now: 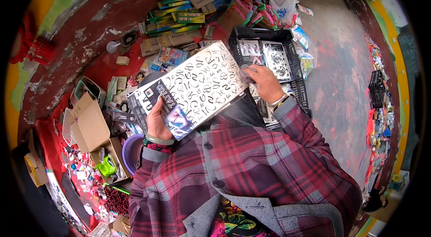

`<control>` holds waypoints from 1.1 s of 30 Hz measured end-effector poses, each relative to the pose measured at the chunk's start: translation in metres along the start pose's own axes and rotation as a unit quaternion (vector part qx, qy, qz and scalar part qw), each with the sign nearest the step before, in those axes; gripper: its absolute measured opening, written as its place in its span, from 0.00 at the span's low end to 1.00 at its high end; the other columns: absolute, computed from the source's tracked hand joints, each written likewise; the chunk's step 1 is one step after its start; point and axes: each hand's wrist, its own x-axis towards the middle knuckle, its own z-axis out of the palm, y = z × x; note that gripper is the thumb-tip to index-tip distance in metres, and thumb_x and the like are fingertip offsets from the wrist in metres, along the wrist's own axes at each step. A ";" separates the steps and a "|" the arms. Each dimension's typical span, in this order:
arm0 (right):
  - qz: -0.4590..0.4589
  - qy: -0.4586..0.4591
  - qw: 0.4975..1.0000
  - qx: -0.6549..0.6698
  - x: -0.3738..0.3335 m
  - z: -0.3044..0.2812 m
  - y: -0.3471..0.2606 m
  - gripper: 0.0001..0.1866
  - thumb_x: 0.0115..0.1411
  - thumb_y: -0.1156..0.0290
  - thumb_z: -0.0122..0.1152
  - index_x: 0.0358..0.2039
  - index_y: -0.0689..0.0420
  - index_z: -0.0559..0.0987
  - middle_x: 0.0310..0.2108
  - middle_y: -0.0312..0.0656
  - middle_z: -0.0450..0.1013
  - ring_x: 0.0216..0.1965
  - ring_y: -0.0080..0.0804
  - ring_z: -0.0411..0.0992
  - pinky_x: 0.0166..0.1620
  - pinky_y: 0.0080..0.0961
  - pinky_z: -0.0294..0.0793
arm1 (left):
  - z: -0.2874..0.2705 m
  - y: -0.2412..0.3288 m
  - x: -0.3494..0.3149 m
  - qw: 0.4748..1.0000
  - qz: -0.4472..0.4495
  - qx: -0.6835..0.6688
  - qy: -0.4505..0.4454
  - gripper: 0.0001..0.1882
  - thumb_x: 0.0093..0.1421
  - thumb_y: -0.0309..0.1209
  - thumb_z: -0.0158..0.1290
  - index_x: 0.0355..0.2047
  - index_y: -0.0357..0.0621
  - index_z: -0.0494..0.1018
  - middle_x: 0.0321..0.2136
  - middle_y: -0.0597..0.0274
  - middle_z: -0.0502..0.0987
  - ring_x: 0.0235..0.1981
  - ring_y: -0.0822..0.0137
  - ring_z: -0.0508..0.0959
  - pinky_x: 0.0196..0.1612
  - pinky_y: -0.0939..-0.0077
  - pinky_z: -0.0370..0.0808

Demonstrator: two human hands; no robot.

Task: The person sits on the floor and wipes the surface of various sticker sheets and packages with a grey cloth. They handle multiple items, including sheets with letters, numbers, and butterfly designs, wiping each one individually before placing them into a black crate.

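A stack of temporary tattoo sheets (202, 80), white with black curly lettering and a dark picture panel at one end, lies tilted across my lap. My left hand (159, 122) grips the panel end, thumb on top and fingers beneath. At the far right end, my right hand (266, 83) is closed, its fingertips pinched against the sheet's edge around a greyish, see-through bit that I cannot make out. Just beyond that hand stands a black plastic crate (298, 73) holding more black-and-white tattoo sheets (277, 60).
Bright yellow-green boxes (186, 17) and pink-green items (251, 13) are piled by the far wall. To the left are an open cardboard box (90, 122), a purple basin (131, 152) and scattered small goods. Bare grey floor (339, 71) lies right of the crate.
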 end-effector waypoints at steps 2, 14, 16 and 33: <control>0.039 -0.025 0.997 -0.062 0.004 -0.010 0.019 0.24 0.48 0.81 0.48 0.48 0.53 0.73 0.43 0.46 0.70 0.42 0.47 0.68 0.45 0.36 0.68 | 0.000 0.000 -0.002 1.000 0.004 -0.001 -0.008 0.20 0.65 0.37 0.41 0.52 0.37 0.64 0.50 0.50 0.71 0.51 0.52 0.70 0.56 0.54 0.65; -0.301 -0.028 0.909 0.288 0.085 0.034 -0.167 0.20 0.50 0.76 0.54 0.47 0.56 0.75 0.48 0.46 0.69 0.48 0.43 0.68 0.51 0.35 0.66 | 0.025 0.001 -0.019 0.994 0.066 0.017 -0.084 0.34 0.62 0.60 0.34 0.54 0.43 0.63 0.47 0.53 0.71 0.48 0.57 0.73 0.50 0.61 0.72; -0.312 -0.066 0.907 0.274 0.082 0.049 -0.178 0.21 0.49 0.75 0.56 0.47 0.56 0.74 0.48 0.46 0.68 0.49 0.42 0.67 0.51 0.35 0.66 | 0.025 -0.002 -0.021 0.993 0.103 0.036 -0.038 0.35 0.61 0.60 0.34 0.54 0.44 0.62 0.47 0.54 0.71 0.47 0.57 0.73 0.49 0.62 0.73; -0.244 -0.006 0.935 0.257 0.121 0.047 -0.191 0.20 0.52 0.72 0.52 0.48 0.54 0.73 0.50 0.43 0.66 0.53 0.44 0.64 0.49 0.36 0.65 | 0.021 -0.007 -0.020 0.987 0.017 0.160 -0.027 0.19 0.53 0.22 0.48 0.48 0.36 0.67 0.41 0.56 0.74 0.41 0.60 0.76 0.44 0.67 0.75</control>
